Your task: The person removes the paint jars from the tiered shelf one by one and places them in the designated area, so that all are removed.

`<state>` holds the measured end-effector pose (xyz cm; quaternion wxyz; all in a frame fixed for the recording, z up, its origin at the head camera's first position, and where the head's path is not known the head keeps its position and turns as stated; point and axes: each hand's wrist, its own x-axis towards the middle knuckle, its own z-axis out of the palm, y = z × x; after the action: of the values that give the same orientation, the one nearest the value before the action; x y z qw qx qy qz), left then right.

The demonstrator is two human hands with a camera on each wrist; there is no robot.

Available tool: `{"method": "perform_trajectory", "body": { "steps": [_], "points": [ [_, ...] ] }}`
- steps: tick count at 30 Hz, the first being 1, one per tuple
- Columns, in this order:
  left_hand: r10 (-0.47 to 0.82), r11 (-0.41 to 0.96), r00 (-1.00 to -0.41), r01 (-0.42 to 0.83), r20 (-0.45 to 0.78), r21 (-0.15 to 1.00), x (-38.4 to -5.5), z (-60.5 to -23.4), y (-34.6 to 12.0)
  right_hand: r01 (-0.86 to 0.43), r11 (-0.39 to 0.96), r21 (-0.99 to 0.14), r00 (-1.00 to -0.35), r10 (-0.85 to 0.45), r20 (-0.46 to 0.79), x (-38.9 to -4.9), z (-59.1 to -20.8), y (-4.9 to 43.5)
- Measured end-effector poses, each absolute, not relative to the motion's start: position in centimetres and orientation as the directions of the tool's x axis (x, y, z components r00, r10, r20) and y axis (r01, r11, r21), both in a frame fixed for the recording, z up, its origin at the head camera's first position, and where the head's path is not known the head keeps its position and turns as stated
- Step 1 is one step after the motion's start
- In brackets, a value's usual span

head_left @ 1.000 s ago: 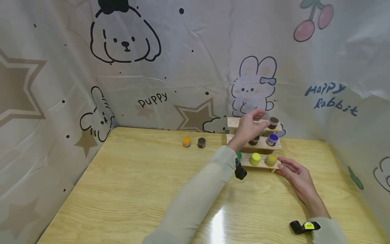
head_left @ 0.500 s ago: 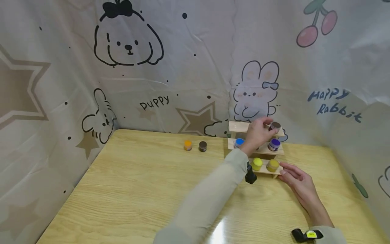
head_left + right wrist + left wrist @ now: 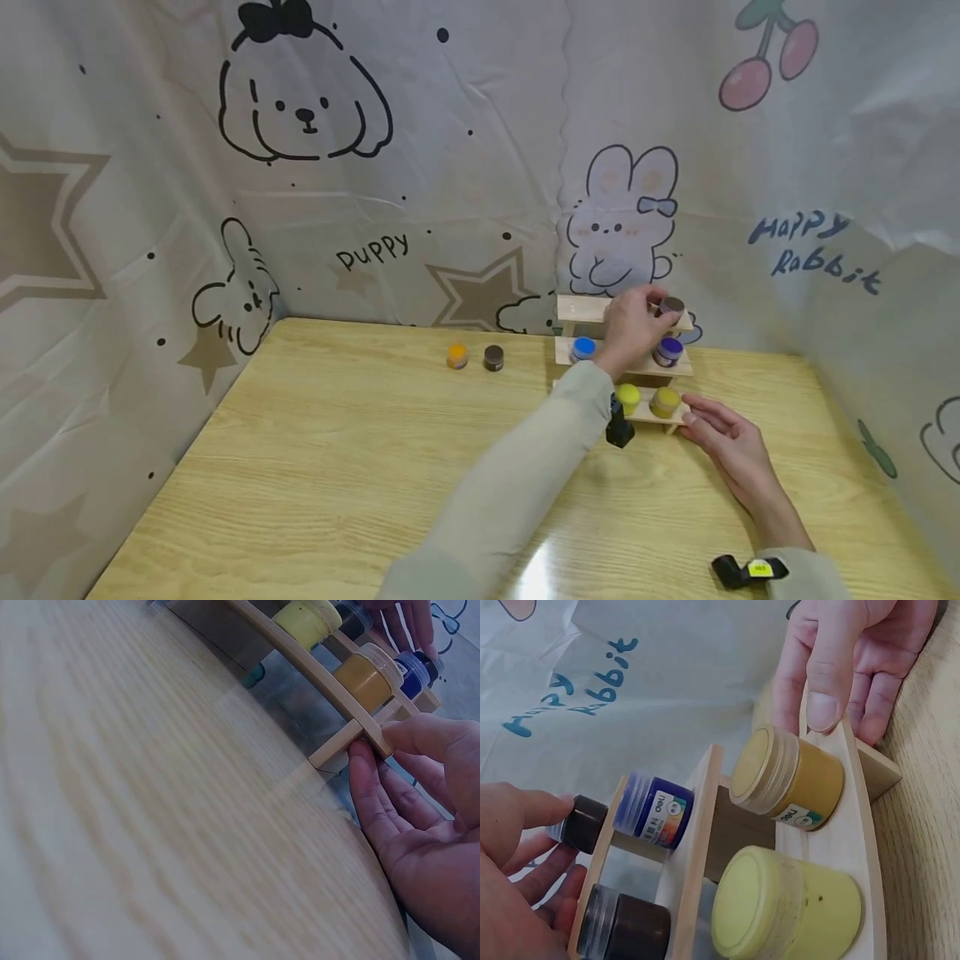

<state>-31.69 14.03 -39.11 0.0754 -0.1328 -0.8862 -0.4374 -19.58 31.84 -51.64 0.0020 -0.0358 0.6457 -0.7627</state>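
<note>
A small three-tiered wooden rack [image 3: 577, 308] bears several paint jars. My left hand [image 3: 632, 327] pinches a dark brown paint jar [image 3: 671, 309] between thumb and fingers at the right end of the top tier. At the right end of the lowest tier, my right hand [image 3: 731, 442] grips the board, its thumb over the edge and fingers beneath, as the right wrist view shows. A purple-blue jar [image 3: 656, 810] and a second dark jar [image 3: 626, 924] sit on the middle tier. Below them stand an ochre jar [image 3: 810, 780] and a yellow jar [image 3: 787, 904].
A blue jar [image 3: 583, 349] is at the middle tier's left end. Left of the rack, an orange jar [image 3: 457, 357] and a dark brown jar [image 3: 493, 358] stand on the wooden table [image 3: 337, 467]. A printed cloth [image 3: 480, 192] hangs close behind the rack.
My left hand has moved right along the top tier and taken hold of the dark brown jar. The blue jar has come into sight. My right hand keeps its grip on the rack.
</note>
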Motion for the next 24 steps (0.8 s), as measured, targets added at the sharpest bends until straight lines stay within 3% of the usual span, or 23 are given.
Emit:
{"method": "perform_trajectory", "body": {
  "steps": [16,24],
  "points": [
    [0.251,0.378,-0.946,0.291,0.205,0.879,-29.9,-38.5,9.9,-0.051,-0.208,-0.977,-0.995,-0.071,0.067,-19.6,-51.6,31.7],
    [0.312,0.304,-0.907,0.376,0.282,0.875,-28.8,-38.4,7.4,-0.075,-0.247,-0.966,-0.99,-0.096,0.101,-19.5,-51.7,32.0]
  ]
}}
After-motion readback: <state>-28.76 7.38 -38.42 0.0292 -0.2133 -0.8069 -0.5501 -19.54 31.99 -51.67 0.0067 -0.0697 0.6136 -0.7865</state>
